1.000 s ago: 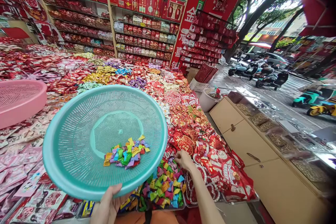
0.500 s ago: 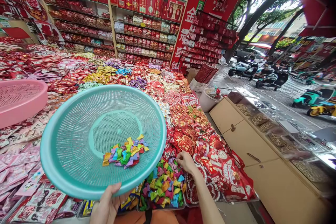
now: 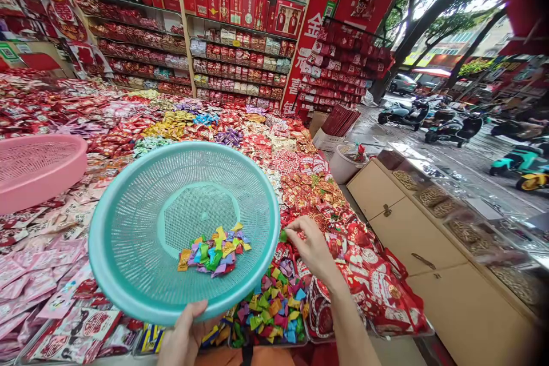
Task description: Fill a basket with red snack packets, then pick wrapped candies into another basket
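Note:
My left hand (image 3: 184, 329) grips the near rim of a turquoise plastic basket (image 3: 132, 229), thumb over the edge and the other fingers beneath, partly hidden. A small heap of colourful wrapped candies (image 3: 214, 251) lies in the basket, toward its near right side. Just off the basket's right rim, my right hand (image 3: 311, 243) pinches a green wrapped candy (image 3: 283, 235) at its fingertips. Below that hand, a tray of loose candies (image 3: 272, 309) in green, yellow, pink and blue wrappers sits at the table's front edge, partly covered by the basket.
A pink basket (image 3: 43, 177) rests at the left among piled packets. Red packets (image 3: 364, 274) cover the right side. A beige cabinet (image 3: 429, 240) stands beyond, near a white bucket (image 3: 343, 166). Stocked shelves (image 3: 240, 46) line the back; scooters (image 3: 454, 126) are parked outside.
My right hand has risen from the candy tray to beside the basket's rim, with a green candy at its fingertips. The basket appears slightly further right, as the whole view has shifted.

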A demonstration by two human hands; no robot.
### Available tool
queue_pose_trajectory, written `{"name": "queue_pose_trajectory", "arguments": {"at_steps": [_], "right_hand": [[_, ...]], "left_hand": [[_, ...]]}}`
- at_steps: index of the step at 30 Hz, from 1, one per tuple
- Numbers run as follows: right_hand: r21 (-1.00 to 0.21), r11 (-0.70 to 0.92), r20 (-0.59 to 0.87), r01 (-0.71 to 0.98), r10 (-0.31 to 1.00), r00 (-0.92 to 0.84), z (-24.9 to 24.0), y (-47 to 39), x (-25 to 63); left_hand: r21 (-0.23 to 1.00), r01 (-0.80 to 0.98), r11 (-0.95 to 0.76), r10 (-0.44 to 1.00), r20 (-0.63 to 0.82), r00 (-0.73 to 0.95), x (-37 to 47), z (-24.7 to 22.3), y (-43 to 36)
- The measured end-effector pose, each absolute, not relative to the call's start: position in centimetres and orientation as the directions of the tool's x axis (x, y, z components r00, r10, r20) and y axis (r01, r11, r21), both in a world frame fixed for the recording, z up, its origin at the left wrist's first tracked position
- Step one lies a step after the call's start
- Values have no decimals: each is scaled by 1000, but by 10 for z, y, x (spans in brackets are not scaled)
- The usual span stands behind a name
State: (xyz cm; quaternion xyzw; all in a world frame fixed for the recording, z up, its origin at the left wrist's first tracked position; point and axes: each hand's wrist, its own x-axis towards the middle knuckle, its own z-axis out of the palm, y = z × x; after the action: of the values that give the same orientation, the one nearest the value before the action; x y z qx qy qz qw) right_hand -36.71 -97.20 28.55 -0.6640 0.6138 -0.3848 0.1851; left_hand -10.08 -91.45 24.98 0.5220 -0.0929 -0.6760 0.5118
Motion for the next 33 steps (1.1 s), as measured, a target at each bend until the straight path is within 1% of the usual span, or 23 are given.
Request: {"name": "queue_pose_trajectory", "arguments": {"at_steps": [4, 8, 12, 14, 17, 18, 20, 21, 22, 24, 28, 33], "right_hand": [[-726, -281, 295, -628, -952, 86, 290, -981, -330], [-721, -290, 257, -630, -955, 147, 276, -985, -313], [-736, -269, 216, -621, -963, 161, 270, -985, -306], [-760, -276, 231, -589, -961, 152, 273, -985, -310], [-789, -262, 297, -555, -955, 28, 278, -984, -330], [-791, -235, 307, -565, -951, -33, 277, -983, -341], [-769, -114, 259, -629, -955, -144, 265, -981, -366], [-738, -27, 201, -674, -963, -181, 255, -980, -378], [-684, 85, 104, -725, -972, -212, 242, -977, -388], [-631, 198, -3, -750, -967, -253, 212, -972, -404], [-548, 326, -163, -771, -945, -284, 162, -963, -412], [-446, 399, -234, -801, -916, -326, 144, -961, -405]], "left_hand": [[659, 601, -451, -788, -611, 78, -103, 246, -913], [677, 592, -438, -790, -604, 106, -106, 247, -911], [664, 597, -450, -787, -610, 85, -107, 251, -911], [671, 605, -429, -792, -601, 105, -106, 252, -911], [664, 604, -442, -787, -609, 94, -103, 251, -912], [659, 601, -453, -785, -614, 81, -102, 251, -912], [658, 595, -462, -784, -616, 72, -101, 251, -913], [661, 596, -456, -788, -611, 74, -101, 252, -914], [665, 601, -445, -795, -602, 78, -102, 252, -914], [665, 615, -423, -806, -587, 80, -103, 253, -915], [672, 620, -405, -804, -585, 110, -106, 256, -916], [683, 601, -415, -794, -594, 127, -106, 256, -915]]}}
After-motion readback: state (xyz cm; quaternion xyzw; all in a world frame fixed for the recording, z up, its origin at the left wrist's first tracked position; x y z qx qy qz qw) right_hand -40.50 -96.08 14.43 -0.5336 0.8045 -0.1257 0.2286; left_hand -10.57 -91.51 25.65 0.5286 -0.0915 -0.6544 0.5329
